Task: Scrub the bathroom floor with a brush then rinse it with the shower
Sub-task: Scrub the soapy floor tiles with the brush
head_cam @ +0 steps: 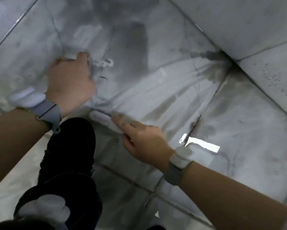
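The person was crouched low over the tiled bathroom floor [164, 90], one knee in dark trousers [69, 146] at about seven o'clock. The left hand [71, 80], at ten o'clock, was curled over something pale at its fingertips. I took that for the brush [71, 54], though motion blur hid nearly all of it, so I could not say for certain what the fingers held. The grip looked like a downward press, which would suit scrubbing. Just beside it, toward the centre, lay a small curl of white foam [106, 63], probably left by the strokes.

The right hand [144, 140] was at about five o'clock from the centre, its fingers straight and close together, the tips reaching toward a pale oblong thing [104, 120] lying on the floor by the knee. Whether they touched it I could not tell. That hand seemed placed to steady the body rather than to work.

I counted two hands, two grey wristbands [46, 112], one on each wrist with a pale puck on top, one patch of foam and one bright reflection [200, 144] on the wet tile at four o'clock. Dark grime [214, 55] gathered where floor met wall at two o'clock, so I judged the scrubbing far from done. No shower was in view.
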`<state>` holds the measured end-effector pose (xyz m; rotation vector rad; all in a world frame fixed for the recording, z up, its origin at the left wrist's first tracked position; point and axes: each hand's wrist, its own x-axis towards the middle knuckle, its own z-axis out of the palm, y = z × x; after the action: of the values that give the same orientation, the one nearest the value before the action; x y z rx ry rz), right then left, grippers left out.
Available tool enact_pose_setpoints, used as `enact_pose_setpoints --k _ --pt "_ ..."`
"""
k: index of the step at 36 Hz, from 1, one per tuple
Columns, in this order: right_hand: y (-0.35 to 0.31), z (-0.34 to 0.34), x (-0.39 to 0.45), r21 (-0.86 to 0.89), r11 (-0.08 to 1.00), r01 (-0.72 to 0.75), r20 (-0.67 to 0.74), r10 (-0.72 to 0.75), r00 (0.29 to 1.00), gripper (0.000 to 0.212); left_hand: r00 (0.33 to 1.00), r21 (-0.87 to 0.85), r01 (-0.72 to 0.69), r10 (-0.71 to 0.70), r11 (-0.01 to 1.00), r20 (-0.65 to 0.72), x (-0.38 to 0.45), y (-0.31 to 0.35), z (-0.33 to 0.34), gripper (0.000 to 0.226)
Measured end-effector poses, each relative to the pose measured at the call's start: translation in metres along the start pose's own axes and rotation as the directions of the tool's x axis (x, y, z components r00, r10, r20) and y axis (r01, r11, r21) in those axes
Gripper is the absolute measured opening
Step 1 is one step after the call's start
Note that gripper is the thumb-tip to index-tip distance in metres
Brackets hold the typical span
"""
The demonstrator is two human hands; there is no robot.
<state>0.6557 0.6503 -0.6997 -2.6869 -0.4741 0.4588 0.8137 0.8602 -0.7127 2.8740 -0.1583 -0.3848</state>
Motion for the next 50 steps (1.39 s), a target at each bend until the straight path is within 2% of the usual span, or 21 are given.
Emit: enact_pose_setpoints --k 3,5,6,8,10,12,14,17,20,23,25,28,32,36,38,41,43,45,46,48,50 --pt "0.044 -0.008 -0.018 -0.057 0.997 0.054 0.063 -0.051 0.997 0.06 1.0 0.008 0.007 -0.007 1.0 0.023 -0.001 0.002 0.0 0.066" --pt "0.093 -0.023 -0.031 -0.018 0.995 -0.096 0.03 0.097 0.995 0.06 1.0 0.026 0.01 -0.011 1.0 0.023 -0.002 0.004 -0.001 0.066" --pt "0.117 -0.034 -0.034 0.001 0.969 -0.246 0.005 0.246 0.969 0.06 1.0 0.036 0.004 -0.004 0.999 0.019 -0.003 0.005 -0.001 0.066" --pt "0.174 -0.057 -0.04 0.048 0.821 -0.568 -0.063 0.57 0.819 0.058 1.0 0.047 -0.005 0.004 0.999 0.009 -0.003 0.007 -0.003 0.066" --pt "0.218 -0.084 -0.04 0.212 0.598 -0.772 -0.114 0.8 0.589 0.057 1.0 0.052 -0.007 0.008 0.999 -0.006 -0.004 0.009 -0.005 0.063" --pt "0.242 -0.108 -0.04 0.368 0.434 -0.822 -0.123 0.899 0.42 0.055 1.0 0.045 -0.012 0.012 0.999 -0.013 -0.005 0.011 -0.006 0.061" --pt "0.246 -0.116 -0.036 0.424 0.38 -0.822 -0.13 0.924 0.36 0.046 0.999 0.041 -0.025 0.025 0.999 -0.02 -0.008 0.013 -0.008 0.06" --pt "0.204 -0.108 -0.016 0.457 0.39 -0.799 -0.132 0.918 0.373 0.049 1.0 0.03 -0.011 0.011 0.999 0.002 -0.009 0.011 -0.007 0.05" --pt "0.13 -0.081 0.0 0.399 0.479 -0.782 -0.112 0.872 0.477 0.044 0.998 -0.032 0.004 -0.002 0.999 0.055 -0.011 0.012 -0.007 0.051" --pt "0.045 -0.036 0.009 0.457 0.544 -0.704 0.077 0.764 0.64 0.036 1.0 -0.091 0.01 -0.008 0.996 0.025 -0.016 0.006 -0.006 0.058" --pt "0.002 -0.008 0.017 0.554 0.505 -0.662 0.252 0.657 0.711 0.028 1.0 -0.122 0.022 -0.023 0.992 -0.009 -0.021 0.0 -0.007 0.058" --pt "-0.046 0.007 0.036 0.681 0.348 -0.644 0.444 0.503 0.742 0.023 0.996 -0.132 0.073 -0.079 0.989 -0.038 -0.027 -0.013 -0.01 0.058" --pt "-0.061 0.004 0.056 0.66 0.231 -0.714 0.596 0.417 0.686 0.05 0.988 -0.16 0.14 -0.148 0.977 -0.037 -0.031 -0.024 -0.014 0.059" --pt "-0.027 -0.003 0.063 0.612 0.257 -0.748 0.657 0.362 0.661 0.059 0.985 -0.182 0.167 -0.171 0.969 -0.007 -0.035 -0.029 -0.015 0.061" --pt "0.014 -0.014 0.062 0.632 0.189 -0.752 0.649 0.402 0.646 0.058 0.983 -0.166 0.178 -0.181 0.97 -0.006 -0.035 -0.029 -0.014 0.063" --pt "0.085 -0.043 0.058 0.706 -0.117 -0.698 0.637 0.535 0.555 0.051 0.985 -0.138 0.172 -0.174 0.975 -0.003 -0.035 -0.03 -0.012 0.065" --pt "0.12 -0.06 0.057 0.76 -0.328 -0.561 0.609 0.662 0.438 0.051 0.985 -0.118 0.167 -0.17 0.979 -0.013 -0.034 -0.031 -0.011 0.064" --pt "0.132 -0.068 0.06 0.794 -0.443 -0.416 0.589 0.731 0.345 0.052 0.985 -0.11 0.172 -0.175 0.979 -0.015 -0.033 -0.032 -0.01 0.063" --pt "0.127 -0.069 0.063 0.797 -0.477 -0.372 0.595 0.725 0.346 0.053 0.985 -0.111 0.173 -0.175 0.979 -0.009 -0.034 -0.032 -0.009 0.062" --pt "0.097 -0.063 0.075 0.784 -0.477 -0.399 0.619 0.649 0.441 0.053 0.983 -0.127 0.184 -0.184 0.975 0.012 -0.033 -0.03 -0.01 0.058" --pt "0.048 -0.049 0.089 0.769 -0.354 -0.533 0.633 0.544 0.552 0.054 0.982 -0.14 0.188 -0.186 0.972 0.026 -0.033 -0.031 -0.01 0.056"
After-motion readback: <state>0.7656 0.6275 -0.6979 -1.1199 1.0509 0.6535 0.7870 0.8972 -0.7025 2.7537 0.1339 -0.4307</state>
